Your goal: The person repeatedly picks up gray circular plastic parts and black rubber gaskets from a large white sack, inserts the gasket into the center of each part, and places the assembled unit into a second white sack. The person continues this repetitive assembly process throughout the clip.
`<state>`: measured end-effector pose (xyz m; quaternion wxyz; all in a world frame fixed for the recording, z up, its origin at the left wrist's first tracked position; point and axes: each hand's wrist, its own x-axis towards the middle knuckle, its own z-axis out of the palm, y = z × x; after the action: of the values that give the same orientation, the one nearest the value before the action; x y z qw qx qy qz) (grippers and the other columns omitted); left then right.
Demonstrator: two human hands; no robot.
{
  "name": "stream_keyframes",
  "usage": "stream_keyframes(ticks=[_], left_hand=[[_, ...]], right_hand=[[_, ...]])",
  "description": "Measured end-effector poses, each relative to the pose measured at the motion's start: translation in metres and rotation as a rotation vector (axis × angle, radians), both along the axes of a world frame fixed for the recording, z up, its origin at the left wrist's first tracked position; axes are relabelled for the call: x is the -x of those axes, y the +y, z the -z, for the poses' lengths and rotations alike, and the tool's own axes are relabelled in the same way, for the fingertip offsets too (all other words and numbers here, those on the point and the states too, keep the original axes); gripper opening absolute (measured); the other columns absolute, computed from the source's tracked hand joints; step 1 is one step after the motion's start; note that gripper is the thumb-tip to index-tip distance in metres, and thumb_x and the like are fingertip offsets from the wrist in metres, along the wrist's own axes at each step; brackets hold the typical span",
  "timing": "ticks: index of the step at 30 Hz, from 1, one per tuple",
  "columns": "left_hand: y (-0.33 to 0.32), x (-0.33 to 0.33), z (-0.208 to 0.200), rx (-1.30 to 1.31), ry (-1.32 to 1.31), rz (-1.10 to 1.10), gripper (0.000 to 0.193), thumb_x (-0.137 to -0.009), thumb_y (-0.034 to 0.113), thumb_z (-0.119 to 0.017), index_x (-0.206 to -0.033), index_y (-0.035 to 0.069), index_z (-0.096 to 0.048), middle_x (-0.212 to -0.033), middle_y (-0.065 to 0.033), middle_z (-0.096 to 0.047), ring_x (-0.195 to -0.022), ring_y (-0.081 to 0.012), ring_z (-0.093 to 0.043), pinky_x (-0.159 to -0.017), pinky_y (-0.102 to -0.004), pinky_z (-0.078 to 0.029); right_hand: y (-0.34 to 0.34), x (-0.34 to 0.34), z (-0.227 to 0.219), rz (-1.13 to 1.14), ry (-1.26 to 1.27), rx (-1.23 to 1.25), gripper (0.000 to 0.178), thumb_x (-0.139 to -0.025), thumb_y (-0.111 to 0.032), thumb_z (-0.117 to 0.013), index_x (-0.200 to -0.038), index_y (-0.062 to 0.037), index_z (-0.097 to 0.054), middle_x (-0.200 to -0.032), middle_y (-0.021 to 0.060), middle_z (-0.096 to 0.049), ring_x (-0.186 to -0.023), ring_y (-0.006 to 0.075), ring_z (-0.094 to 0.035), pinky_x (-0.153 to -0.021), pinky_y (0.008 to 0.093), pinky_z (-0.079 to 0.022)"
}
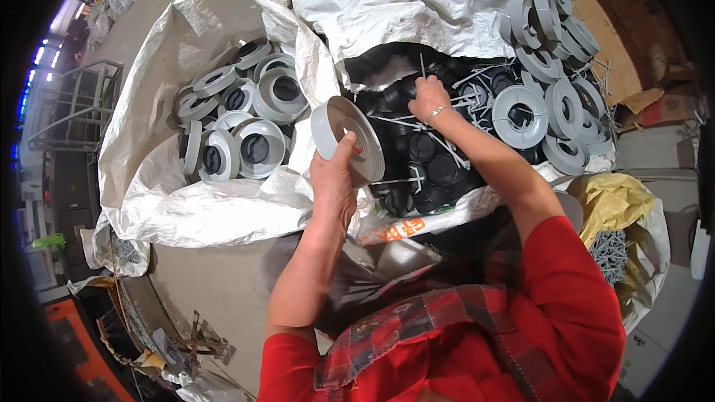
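Observation:
My left hand (334, 179) grips a grey plastic flanged ring (323, 130), tilted, with its stepped round inside turned to the right. The thumb lies over the ring's inner edge; the fingers behind it are mostly hidden. Further right, my right hand (430, 100) is closed above a heap of round black plastic parts (439, 171). A thin pale rod (422, 65) sticks up from its fingertips. More thin pale rods (439, 139) lie scattered across the black parts around that hand.
At left, an open white woven sack (186, 212) holds several grey rings with black centres (257, 149). Loose grey rings (520, 117) pile up at right. A white woven sheet (402, 0) covers the heap's far side. Grey screws (608, 253) fill a yellow-lined bag (618, 197) at lower right.

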<state>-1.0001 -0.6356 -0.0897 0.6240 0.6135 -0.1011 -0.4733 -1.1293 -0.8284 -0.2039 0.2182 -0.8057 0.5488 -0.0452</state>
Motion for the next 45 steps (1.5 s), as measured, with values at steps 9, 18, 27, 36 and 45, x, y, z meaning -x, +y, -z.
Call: stream_keyframes(ticks=[9, 18, 27, 36, 45], left_hand=[[-0.004, 0.034, -0.005, 0.116, 0.419, 0.255, 0.046, -0.093, 0.031, -0.055, -0.125, -0.001, -0.046, -0.113, -0.0121, -0.058, -0.104, -0.0243, -0.058, -0.091, -0.0413, -0.047], [0.000, 0.042, 0.002, 0.183, 0.275, 0.436, 0.048, -0.093, 0.031, -0.056, -0.127, -0.001, -0.043, -0.117, -0.0111, -0.054, -0.101, -0.0203, -0.058, -0.085, -0.0376, -0.050], [0.000, 0.031, 0.002, 0.004, 0.341, 0.510, 0.046, -0.092, 0.030, -0.058, -0.121, -0.005, -0.049, -0.111, -0.0120, -0.059, -0.097, -0.0188, -0.060, -0.086, -0.0341, -0.049], [0.004, 0.043, -0.006, 0.109, 0.320, 0.511, 0.044, -0.091, 0.028, -0.059, -0.121, -0.003, -0.049, -0.112, -0.0111, -0.058, -0.095, -0.0171, -0.059, -0.083, -0.0334, -0.050], [0.010, 0.047, 0.005, 0.099, 0.017, 0.508, 0.047, -0.088, 0.024, -0.063, -0.123, -0.002, -0.047, -0.112, -0.0102, -0.058, -0.099, -0.0184, -0.058, -0.086, -0.0344, -0.048]], right_hand=[[0.060, 0.062, -0.100, -0.149, -0.516, 0.010, 0.027, -0.079, -0.026, -0.062, -0.084, -0.0003, -0.067, -0.080, 0.0206, -0.061, -0.080, 0.0365, -0.060, -0.074, 0.0405, -0.048], [0.093, 0.078, -0.117, -0.412, -0.385, -0.122, 0.087, -0.060, -0.034, -0.080, -0.127, 0.0006, -0.037, -0.111, 0.0244, -0.044, -0.106, 0.0408, -0.047, -0.094, 0.0407, -0.041], [0.100, 0.090, -0.117, -0.848, -0.292, 0.325, 0.077, -0.049, 0.001, -0.074, -0.120, -0.0030, -0.042, -0.113, 0.0156, -0.043, -0.104, 0.0352, -0.044, -0.085, 0.0392, -0.047], [0.102, 0.092, -0.105, -0.547, -0.501, 0.023, 0.070, -0.060, -0.024, -0.080, -0.119, -0.0043, -0.048, -0.104, 0.0171, -0.054, -0.095, 0.0328, -0.054, -0.082, 0.0377, -0.049], [0.104, 0.087, -0.094, -0.240, -0.586, -0.551, 0.081, -0.074, -0.062, -0.063, -0.104, 0.0124, -0.054, -0.074, 0.0218, -0.065, -0.050, 0.0228, -0.063, -0.041, 0.0286, -0.049]])
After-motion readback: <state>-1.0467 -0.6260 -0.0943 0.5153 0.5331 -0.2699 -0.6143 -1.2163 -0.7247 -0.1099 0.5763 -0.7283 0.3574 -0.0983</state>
